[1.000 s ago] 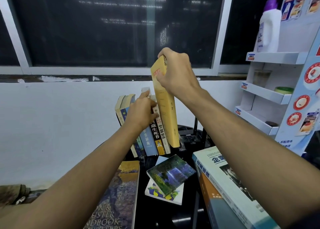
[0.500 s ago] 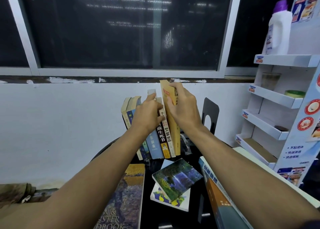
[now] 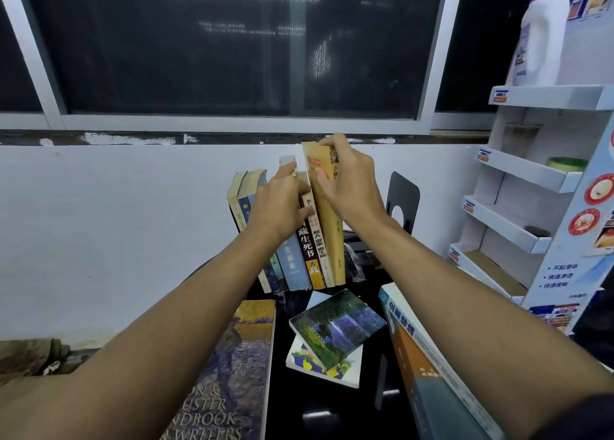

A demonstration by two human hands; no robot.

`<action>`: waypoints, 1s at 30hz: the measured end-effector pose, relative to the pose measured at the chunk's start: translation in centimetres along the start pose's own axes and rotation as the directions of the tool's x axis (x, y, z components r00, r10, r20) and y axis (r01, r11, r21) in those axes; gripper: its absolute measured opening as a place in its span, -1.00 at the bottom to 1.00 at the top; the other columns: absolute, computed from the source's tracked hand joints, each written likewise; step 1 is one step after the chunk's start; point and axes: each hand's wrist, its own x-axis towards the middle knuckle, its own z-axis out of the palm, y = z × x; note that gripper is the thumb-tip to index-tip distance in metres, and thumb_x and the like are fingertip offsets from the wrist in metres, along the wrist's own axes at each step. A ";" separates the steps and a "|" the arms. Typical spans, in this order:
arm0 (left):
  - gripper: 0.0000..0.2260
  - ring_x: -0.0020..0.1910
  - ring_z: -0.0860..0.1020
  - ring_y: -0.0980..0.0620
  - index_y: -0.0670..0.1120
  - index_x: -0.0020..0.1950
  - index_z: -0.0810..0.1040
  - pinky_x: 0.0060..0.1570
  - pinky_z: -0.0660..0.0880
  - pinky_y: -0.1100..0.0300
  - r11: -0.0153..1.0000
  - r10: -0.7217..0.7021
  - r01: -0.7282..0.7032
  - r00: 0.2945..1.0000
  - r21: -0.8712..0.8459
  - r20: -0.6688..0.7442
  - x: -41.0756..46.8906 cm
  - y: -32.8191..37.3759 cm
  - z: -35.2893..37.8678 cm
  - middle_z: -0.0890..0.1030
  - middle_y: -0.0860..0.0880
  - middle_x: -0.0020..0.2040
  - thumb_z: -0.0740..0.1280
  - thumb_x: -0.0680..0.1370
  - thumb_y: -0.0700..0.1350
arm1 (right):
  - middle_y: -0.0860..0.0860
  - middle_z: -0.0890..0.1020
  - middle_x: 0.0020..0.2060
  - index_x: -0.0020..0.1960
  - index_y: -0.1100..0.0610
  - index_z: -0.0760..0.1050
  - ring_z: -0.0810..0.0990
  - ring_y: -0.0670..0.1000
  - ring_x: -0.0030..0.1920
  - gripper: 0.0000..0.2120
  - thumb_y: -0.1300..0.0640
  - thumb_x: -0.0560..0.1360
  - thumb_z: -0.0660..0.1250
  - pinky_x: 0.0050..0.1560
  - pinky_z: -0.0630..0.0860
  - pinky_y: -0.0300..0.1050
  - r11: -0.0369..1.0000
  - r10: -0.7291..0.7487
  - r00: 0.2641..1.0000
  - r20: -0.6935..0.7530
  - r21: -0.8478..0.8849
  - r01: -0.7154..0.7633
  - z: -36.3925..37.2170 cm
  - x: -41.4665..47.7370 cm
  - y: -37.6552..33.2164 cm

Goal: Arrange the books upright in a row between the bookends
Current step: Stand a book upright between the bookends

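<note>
A row of several upright books (image 3: pixel 300 260) stands on the black table (image 3: pixel 285 406), leaning slightly left. My right hand (image 3: pixel 349 187) grips the top of a tall yellow book (image 3: pixel 329 240) at the row's right end, its foot on the table. My left hand (image 3: pixel 279 203) holds the tops of the books just left of it, fingers curled over a pale-topped one. A black bookend (image 3: pixel 403 203) stands apart to the right of the row. The left bookend is hidden.
Lying flat nearer me: a large painted-cover handbook (image 3: pixel 232 373) at left, two small books stacked (image 3: pixel 332 336) in the middle, a thick blue-and-orange textbook (image 3: pixel 428 366) at right. A white display shelf (image 3: pixel 531 187) with a detergent bottle (image 3: pixel 540 34) stands at right. Wall and window behind.
My right hand brought the yellow book down from above into the right end of the row, where it now stands. My left hand stayed on the book tops.
</note>
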 end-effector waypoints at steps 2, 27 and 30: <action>-0.62 0.42 0.43 -0.10 -0.03 0.30 0.62 0.30 0.40 0.00 1.000 -0.005 0.005 1.000 -0.002 -0.002 0.0 0.1 0.0 0.27 -0.05 0.58 0.51 0.49 -0.02 | -0.01 0.64 -0.08 0.20 0.09 0.44 0.61 -0.06 -0.11 -0.70 0.23 0.53 0.42 -0.15 0.54 -0.29 0.999 0.041 0.999 0.011 -0.005 -0.041 -0.2 0.3 0.3; -0.57 0.42 0.43 -0.09 -0.04 0.34 0.59 0.39 0.38 -0.08 1.000 -0.017 0.017 1.000 -0.002 -0.007 0.2 0.0 0.2 0.27 -0.04 0.59 0.51 0.49 -0.01 | -0.06 0.51 0.05 0.23 -0.04 0.35 0.53 -0.04 -0.03 -0.62 0.12 0.53 0.46 -0.28 0.40 -0.41 0.971 0.237 0.970 0.062 -0.002 -0.237 -0.4 4.2 1.0; -0.57 0.43 0.43 -0.10 -0.03 0.34 0.59 0.45 0.30 -0.16 1.000 -0.026 0.026 1.000 0.003 0.004 0.2 0.0 0.3 0.26 -0.05 0.59 0.51 0.49 -0.01 | -0.06 0.56 -0.05 0.17 -0.05 0.35 0.57 -0.06 -0.08 -0.65 0.15 0.53 0.45 -0.13 0.63 -0.15 0.976 0.215 0.975 0.051 0.007 -0.216 0.2 3.5 1.6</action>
